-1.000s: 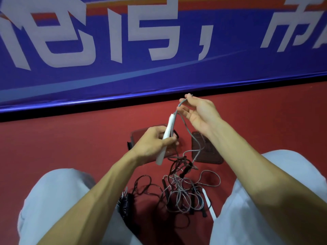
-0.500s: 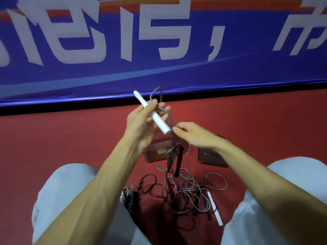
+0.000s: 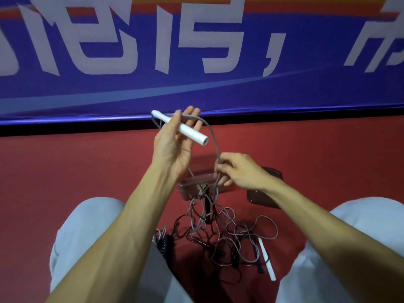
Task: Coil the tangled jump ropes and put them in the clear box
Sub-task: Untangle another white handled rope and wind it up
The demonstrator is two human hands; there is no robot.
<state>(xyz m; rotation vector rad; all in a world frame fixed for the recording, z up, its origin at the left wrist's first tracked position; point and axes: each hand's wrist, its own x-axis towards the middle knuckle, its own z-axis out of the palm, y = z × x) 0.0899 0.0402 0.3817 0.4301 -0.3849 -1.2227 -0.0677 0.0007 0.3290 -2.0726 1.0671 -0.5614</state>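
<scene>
My left hand [image 3: 172, 147] is raised and holds a white jump-rope handle [image 3: 192, 133] between thumb and fingers. Its grey cord [image 3: 213, 138] arcs over the fingers and runs down to my right hand [image 3: 238, 169], which pinches it just above the clear box [image 3: 190, 186]. Below, a tangle of grey and black ropes [image 3: 218, 235] lies on the red floor between my knees. A second white handle [image 3: 265, 259] lies at the tangle's right edge. A black coiled cord [image 3: 164, 243] sits by my left knee.
The box's clear lid [image 3: 260, 195] lies on the floor to the right of the box, partly behind my right forearm. A blue banner wall [image 3: 196, 88] with white characters stands close ahead. My knees in light trousers [image 3: 87, 232] flank the tangle.
My left hand has lifted the white handle higher and opened its fingers more. The right hand has slid down the grey cord toward the box, leaving a longer arc of cord between the hands.
</scene>
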